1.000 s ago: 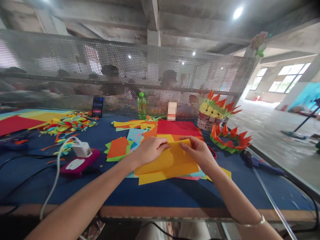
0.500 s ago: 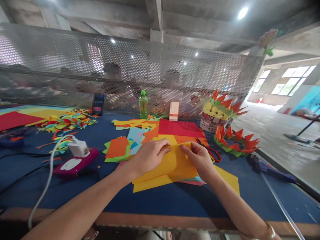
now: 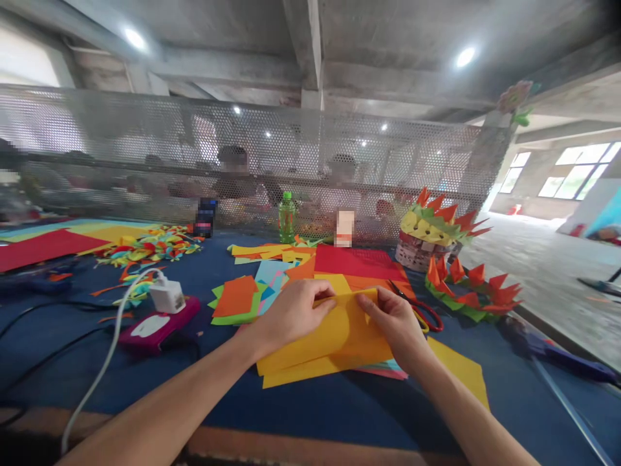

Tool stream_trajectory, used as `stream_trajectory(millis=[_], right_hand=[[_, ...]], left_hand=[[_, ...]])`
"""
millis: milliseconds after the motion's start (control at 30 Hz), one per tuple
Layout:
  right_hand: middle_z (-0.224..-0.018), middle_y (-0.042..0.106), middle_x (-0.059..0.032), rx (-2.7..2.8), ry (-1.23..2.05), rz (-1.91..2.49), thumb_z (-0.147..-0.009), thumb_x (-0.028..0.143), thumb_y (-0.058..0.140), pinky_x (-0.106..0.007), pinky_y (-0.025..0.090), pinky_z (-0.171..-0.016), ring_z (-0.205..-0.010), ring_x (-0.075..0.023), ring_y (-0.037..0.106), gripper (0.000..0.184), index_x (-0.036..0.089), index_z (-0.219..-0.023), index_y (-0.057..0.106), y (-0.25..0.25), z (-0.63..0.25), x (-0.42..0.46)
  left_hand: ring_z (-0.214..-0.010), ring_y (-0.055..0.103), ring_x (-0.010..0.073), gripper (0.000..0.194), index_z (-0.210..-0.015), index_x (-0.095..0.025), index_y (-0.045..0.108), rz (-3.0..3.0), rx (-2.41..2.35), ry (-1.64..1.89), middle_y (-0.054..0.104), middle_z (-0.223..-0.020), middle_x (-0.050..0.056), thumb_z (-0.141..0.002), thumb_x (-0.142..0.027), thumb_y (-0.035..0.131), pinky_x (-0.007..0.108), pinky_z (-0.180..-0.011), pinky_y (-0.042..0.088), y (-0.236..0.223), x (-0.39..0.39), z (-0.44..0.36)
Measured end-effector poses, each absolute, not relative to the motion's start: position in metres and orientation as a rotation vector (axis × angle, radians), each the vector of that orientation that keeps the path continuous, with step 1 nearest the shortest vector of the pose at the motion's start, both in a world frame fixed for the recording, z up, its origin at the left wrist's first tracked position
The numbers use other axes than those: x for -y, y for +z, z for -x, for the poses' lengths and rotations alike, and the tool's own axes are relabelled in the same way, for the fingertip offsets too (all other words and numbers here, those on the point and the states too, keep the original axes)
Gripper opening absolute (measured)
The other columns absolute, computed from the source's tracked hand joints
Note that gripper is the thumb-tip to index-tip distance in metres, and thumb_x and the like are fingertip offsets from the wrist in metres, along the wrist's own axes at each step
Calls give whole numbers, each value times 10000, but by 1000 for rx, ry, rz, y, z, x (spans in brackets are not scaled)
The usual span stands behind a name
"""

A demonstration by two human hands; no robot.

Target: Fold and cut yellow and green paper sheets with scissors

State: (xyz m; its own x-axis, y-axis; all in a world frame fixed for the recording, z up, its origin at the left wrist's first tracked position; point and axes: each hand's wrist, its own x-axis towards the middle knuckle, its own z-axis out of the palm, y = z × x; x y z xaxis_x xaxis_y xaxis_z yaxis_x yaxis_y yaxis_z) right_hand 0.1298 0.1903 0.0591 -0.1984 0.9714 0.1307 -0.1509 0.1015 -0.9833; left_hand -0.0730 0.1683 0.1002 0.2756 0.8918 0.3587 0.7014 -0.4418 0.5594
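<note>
A sheet of yellow paper [image 3: 334,333] is pinched along its far edge by both hands. My left hand [image 3: 295,310] grips the edge left of the middle, its fingers curled over. My right hand [image 3: 395,317] holds the same edge further right, thumb on the near side. Under it lie more yellow sheets and a few pink and light blue papers [image 3: 391,373]. Just beyond my right hand are scissors [image 3: 429,316] with red and yellow handles, partly hidden. Red paper [image 3: 356,260] and orange paper [image 3: 235,294] lie around the hands.
A magenta power strip [image 3: 162,327] with a white charger [image 3: 167,296] stands left. A green bottle [image 3: 287,220] is behind. At right are a paper crown [image 3: 427,233], an orange-spiked ring [image 3: 468,298] and a blue glue gun [image 3: 567,359]. Paper scraps [image 3: 155,246] lie back left, before a perforated metal screen [image 3: 291,152].
The view has tilted up and turned slightly left, so everything sits lower and further right. Both hands keep their pinch on the yellow paper.
</note>
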Motion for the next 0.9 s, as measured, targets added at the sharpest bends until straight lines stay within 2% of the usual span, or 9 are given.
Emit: stream_trajectory(millis=[133,300,467,700,900], right_hand=[[-673,691,2,1306,1317,883,-653,559,863,-239,463,-536,-592,-148,612,425,194,-788,692,60,-128,-188],[-666,676,10,1340,1292,838,-645,553,871,-225,430,-529,-582,-129,583,432,187,-792,695,60,-127,-185],[-619,639,25,1382,1260,798,-643,566,868,-216,392,-519,-547,-108,534,438,181,-744,684,60,-127,-184],[-754,690,4,1375,1232,757,-661,570,855,-246,448,-600,-642,-143,593,458,216,-919,723,59,-127,-186],[-711,665,1,1363,1194,789,-669,584,844,-232,402,-563,-617,-132,561,440,196,-838,724,55,-131,-188]], left_hand=[[-806,709,178,149,-898,-194,720,-2257,-1370,987,777,-887,20,-918,-263,589,267,-711,471,100,-167,71],[-833,714,193,182,-927,-197,739,-2336,-1323,1106,786,-914,29,-937,-303,591,283,-748,475,95,-165,66],[-779,702,194,191,-901,-178,749,-2387,-1313,1189,784,-873,53,-936,-274,587,285,-716,458,90,-162,60],[-730,679,185,185,-888,-177,752,-2380,-1360,1155,775,-824,49,-932,-262,593,279,-690,447,87,-169,63],[-728,689,189,198,-892,-193,767,-2371,-1371,1157,784,-823,47,-928,-288,598,276,-693,464,85,-170,63]])
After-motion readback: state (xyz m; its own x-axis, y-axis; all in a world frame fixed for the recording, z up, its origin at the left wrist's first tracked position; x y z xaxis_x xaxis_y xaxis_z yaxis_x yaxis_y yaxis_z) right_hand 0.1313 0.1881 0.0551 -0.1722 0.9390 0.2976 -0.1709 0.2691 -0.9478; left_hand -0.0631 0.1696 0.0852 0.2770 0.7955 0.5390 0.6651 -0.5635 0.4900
